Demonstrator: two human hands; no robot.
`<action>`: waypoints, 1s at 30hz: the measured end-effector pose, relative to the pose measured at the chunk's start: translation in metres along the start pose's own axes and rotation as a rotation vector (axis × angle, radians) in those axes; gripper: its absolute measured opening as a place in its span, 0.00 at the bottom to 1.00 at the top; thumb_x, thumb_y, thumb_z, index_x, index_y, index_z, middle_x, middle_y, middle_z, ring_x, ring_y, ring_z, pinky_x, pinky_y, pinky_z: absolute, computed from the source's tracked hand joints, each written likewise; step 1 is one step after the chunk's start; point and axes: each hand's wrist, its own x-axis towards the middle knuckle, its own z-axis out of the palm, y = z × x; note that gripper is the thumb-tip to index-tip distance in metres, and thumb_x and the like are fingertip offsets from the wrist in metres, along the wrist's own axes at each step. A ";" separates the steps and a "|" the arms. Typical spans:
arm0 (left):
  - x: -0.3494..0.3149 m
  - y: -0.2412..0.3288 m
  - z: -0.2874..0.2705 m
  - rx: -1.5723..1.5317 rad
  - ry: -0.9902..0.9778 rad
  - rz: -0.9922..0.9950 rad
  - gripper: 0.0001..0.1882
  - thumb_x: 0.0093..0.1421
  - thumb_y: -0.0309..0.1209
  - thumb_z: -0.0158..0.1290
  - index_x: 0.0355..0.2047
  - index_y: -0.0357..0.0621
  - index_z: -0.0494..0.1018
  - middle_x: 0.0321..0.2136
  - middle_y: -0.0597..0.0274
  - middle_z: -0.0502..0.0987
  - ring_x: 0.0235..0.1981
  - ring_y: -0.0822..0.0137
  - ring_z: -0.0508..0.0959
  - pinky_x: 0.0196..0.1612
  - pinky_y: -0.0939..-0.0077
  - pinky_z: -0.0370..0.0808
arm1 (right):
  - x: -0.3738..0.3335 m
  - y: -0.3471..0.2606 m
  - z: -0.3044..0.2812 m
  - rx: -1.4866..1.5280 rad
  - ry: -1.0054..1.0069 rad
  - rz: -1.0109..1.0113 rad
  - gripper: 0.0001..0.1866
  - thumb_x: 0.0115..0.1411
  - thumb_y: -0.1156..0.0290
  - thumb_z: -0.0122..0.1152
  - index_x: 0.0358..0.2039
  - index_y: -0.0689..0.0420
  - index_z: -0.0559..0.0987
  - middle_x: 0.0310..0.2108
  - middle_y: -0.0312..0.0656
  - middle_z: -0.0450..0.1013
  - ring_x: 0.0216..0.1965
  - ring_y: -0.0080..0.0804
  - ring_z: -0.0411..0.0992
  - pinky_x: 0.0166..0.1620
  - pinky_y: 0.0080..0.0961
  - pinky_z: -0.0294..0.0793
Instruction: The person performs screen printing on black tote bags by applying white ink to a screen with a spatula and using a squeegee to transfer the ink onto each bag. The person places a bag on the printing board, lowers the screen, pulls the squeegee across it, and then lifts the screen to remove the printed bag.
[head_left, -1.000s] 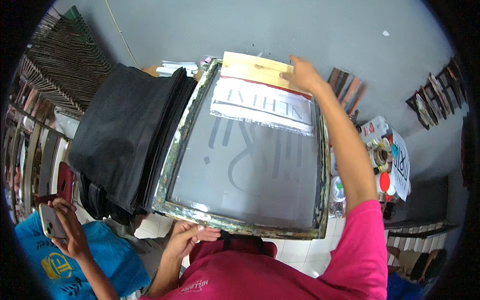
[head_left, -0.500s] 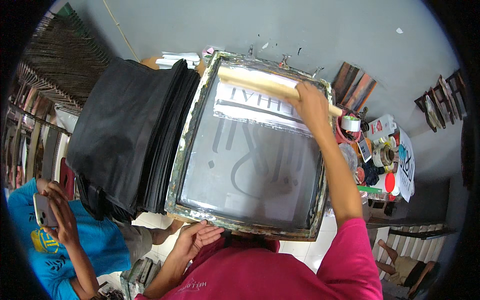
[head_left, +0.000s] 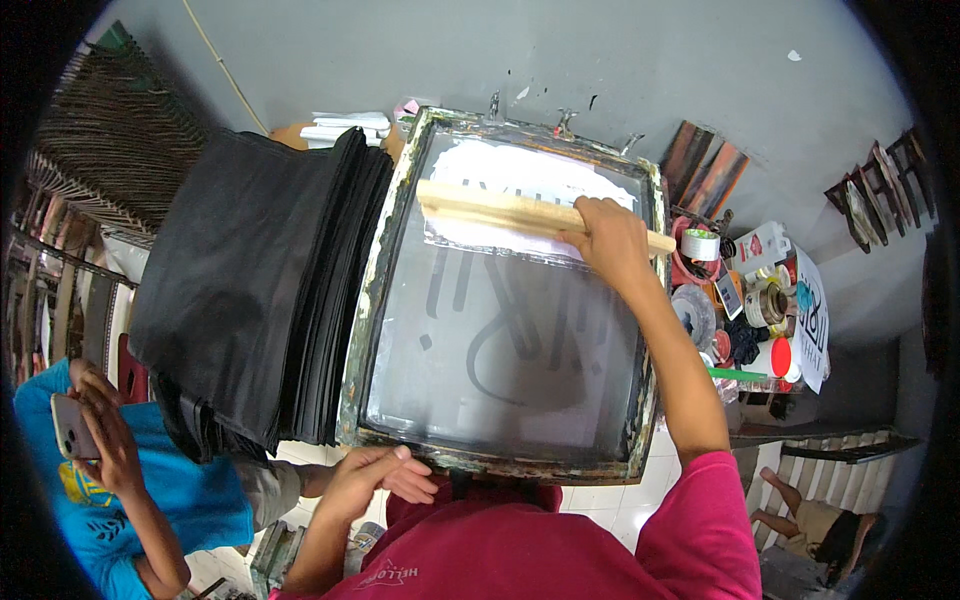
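Note:
A screen printing frame [head_left: 351,385] with a paint-crusted rim lies in front of me. Its grey mesh [head_left: 400,350] carries dark curved lettering, and white ink [head_left: 490,160] is spread over the far part. My right hand [head_left: 610,240] is closed around a long pale wooden squeegee [head_left: 490,208], toward its right end. The squeegee lies crosswise over the white ink; its lower edge is hidden. At the frame's near left corner is my left hand [head_left: 380,480], fingers stretched out and thumb apart, holding nothing. Whether it touches the rim I cannot tell.
A tall stack of black fabric bags [head_left: 240,280] stands close on the left. Beyond it lie white papers [head_left: 345,128]. Tape, jars and bottles crowd a surface [head_left: 760,310] at right. A person [head_left: 150,490] holds a phone at lower left; another person [head_left: 815,525] sits at lower right.
My right hand has drawn the squeegee nearer to me, and white ink now shows beyond it. The left hand has shifted slightly left and down, fingers still stretched.

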 end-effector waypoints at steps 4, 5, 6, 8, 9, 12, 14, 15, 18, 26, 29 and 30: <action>0.005 0.054 -0.001 0.028 0.116 0.180 0.20 0.70 0.37 0.50 0.37 0.26 0.79 0.30 0.38 0.84 0.28 0.53 0.86 0.36 0.66 0.84 | 0.038 0.028 0.008 -0.046 -0.015 0.006 0.23 0.51 0.55 0.75 0.36 0.58 0.77 0.33 0.47 0.79 0.41 0.51 0.77 0.43 0.47 0.75; 0.012 0.071 0.001 0.089 0.132 0.261 0.20 0.71 0.37 0.50 0.37 0.27 0.79 0.29 0.41 0.84 0.28 0.56 0.86 0.36 0.67 0.83 | 0.048 0.041 0.013 -0.057 -0.038 0.013 0.25 0.51 0.52 0.75 0.40 0.57 0.78 0.36 0.49 0.80 0.43 0.52 0.78 0.45 0.48 0.76; 0.021 0.088 0.002 0.150 0.150 0.341 0.20 0.71 0.38 0.50 0.38 0.28 0.79 0.28 0.44 0.84 0.27 0.58 0.86 0.36 0.68 0.83 | 0.059 0.046 0.014 -0.067 -0.076 0.052 0.26 0.51 0.51 0.75 0.41 0.57 0.79 0.36 0.50 0.80 0.43 0.53 0.78 0.45 0.48 0.76; 0.041 0.121 0.001 0.301 0.156 0.474 0.18 0.72 0.38 0.52 0.40 0.30 0.79 0.32 0.49 0.85 0.31 0.64 0.85 0.37 0.73 0.80 | 0.079 0.051 0.006 -0.086 -0.147 0.126 0.27 0.51 0.48 0.74 0.43 0.56 0.80 0.37 0.51 0.80 0.43 0.53 0.79 0.45 0.48 0.76; 0.061 0.138 0.000 0.402 0.166 0.542 0.17 0.71 0.38 0.54 0.41 0.32 0.80 0.32 0.52 0.85 0.33 0.66 0.85 0.38 0.73 0.79 | 0.082 0.057 0.002 -0.059 -0.207 0.196 0.28 0.51 0.47 0.74 0.44 0.55 0.82 0.38 0.52 0.81 0.43 0.54 0.79 0.46 0.47 0.76; 0.113 0.203 0.012 0.730 0.295 0.829 0.16 0.68 0.38 0.57 0.46 0.37 0.80 0.36 0.55 0.85 0.40 0.65 0.83 0.44 0.68 0.78 | 0.091 0.068 -0.001 -0.009 -0.124 0.199 0.28 0.49 0.45 0.75 0.41 0.55 0.81 0.34 0.53 0.81 0.40 0.56 0.79 0.43 0.48 0.75; 0.160 0.246 0.028 0.912 0.454 1.139 0.17 0.64 0.37 0.60 0.47 0.37 0.80 0.39 0.51 0.84 0.45 0.57 0.83 0.49 0.62 0.77 | 0.098 0.072 0.001 -0.056 -0.117 0.182 0.29 0.49 0.46 0.76 0.42 0.55 0.82 0.34 0.53 0.81 0.40 0.55 0.79 0.43 0.46 0.76; 0.194 0.268 0.027 1.058 0.505 1.349 0.18 0.63 0.35 0.60 0.49 0.38 0.79 0.43 0.52 0.83 0.45 0.54 0.83 0.50 0.61 0.77 | 0.100 0.073 0.004 -0.079 -0.113 0.173 0.29 0.48 0.47 0.76 0.43 0.55 0.82 0.34 0.53 0.81 0.40 0.55 0.79 0.43 0.45 0.76; 0.271 0.309 0.022 1.305 0.576 1.515 0.20 0.58 0.37 0.63 0.47 0.39 0.80 0.41 0.45 0.83 0.46 0.45 0.81 0.51 0.54 0.76 | 0.098 0.076 0.006 -0.099 -0.143 0.192 0.31 0.47 0.43 0.75 0.43 0.55 0.84 0.35 0.51 0.82 0.41 0.52 0.80 0.43 0.45 0.77; 0.293 0.313 0.021 1.477 0.381 0.983 0.21 0.55 0.43 0.65 0.44 0.43 0.83 0.31 0.44 0.84 0.38 0.44 0.83 0.46 0.53 0.77 | 0.066 0.073 0.010 -0.236 -0.085 0.303 0.37 0.44 0.31 0.72 0.32 0.56 0.87 0.30 0.49 0.82 0.34 0.49 0.81 0.38 0.45 0.78; 0.287 0.300 0.012 1.438 0.365 1.068 0.22 0.55 0.43 0.65 0.44 0.42 0.83 0.32 0.42 0.83 0.38 0.44 0.83 0.45 0.54 0.77 | 0.056 0.063 0.013 -0.241 -0.079 0.297 0.38 0.44 0.29 0.71 0.31 0.57 0.86 0.30 0.48 0.82 0.33 0.47 0.81 0.36 0.43 0.78; 0.284 0.296 0.009 1.419 0.347 1.090 0.22 0.54 0.43 0.65 0.43 0.41 0.83 0.32 0.42 0.83 0.38 0.43 0.83 0.45 0.54 0.77 | 0.053 0.059 0.013 -0.244 -0.085 0.297 0.38 0.44 0.29 0.71 0.31 0.57 0.86 0.29 0.48 0.82 0.33 0.46 0.81 0.35 0.43 0.78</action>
